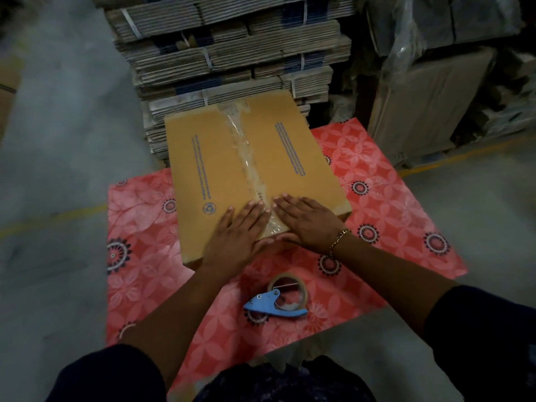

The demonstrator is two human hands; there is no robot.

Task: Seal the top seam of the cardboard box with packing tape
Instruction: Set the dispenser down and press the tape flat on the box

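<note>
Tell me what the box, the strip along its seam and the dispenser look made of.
Box: brown cardboard, matte, with printed blue marks. Strip: clear plastic tape, glossy and wrinkled, glinting. Dispenser: likely smooth blue plastic, holding a tape roll with a tan core.

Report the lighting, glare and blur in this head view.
Head view: dim overall, corners darkened; glare streaks on the clear tape strip along the box seam; the stacked flat cartons behind are soft and smeared; wide-angle bowing bends the red patterned mat edges; both hands fairly sharp.

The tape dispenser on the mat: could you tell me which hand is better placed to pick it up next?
Probably the right hand: the tape dispenser lies nearer its forearm, handle pointing left; the left hand would reach across.
</note>
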